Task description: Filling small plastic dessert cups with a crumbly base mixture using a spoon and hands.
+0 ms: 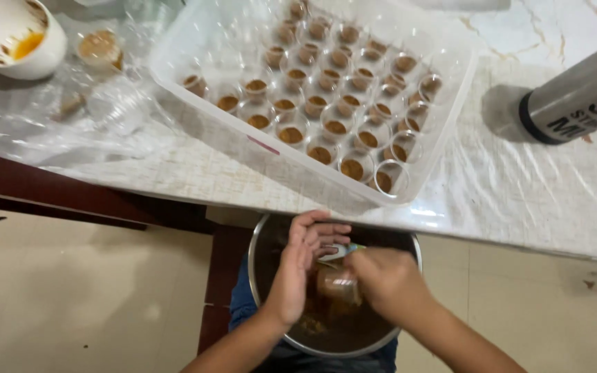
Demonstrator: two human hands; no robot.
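Small clear cup (pixel 338 284), partly filled with brown paste, sits between both hands above a steel bowl (pixel 265 238) resting on the person's lap, just below the table edge. On the table (pixel 519 193), directly beyond the bowl, lies a clear plastic tray (pixel 174 52) packed with rows of similar filled cups. A white bowl (pixel 8 34) with orange residue stands at far left beside loose plastic lids (pixel 115 107); a metal flask (pixel 578 97) lies at right. Left hand (pixel 302 266), fingers together and curved, cups the side of the cup. Right hand (pixel 385 280) is closed around a small spoon (pixel 340 250), knuckles upward.
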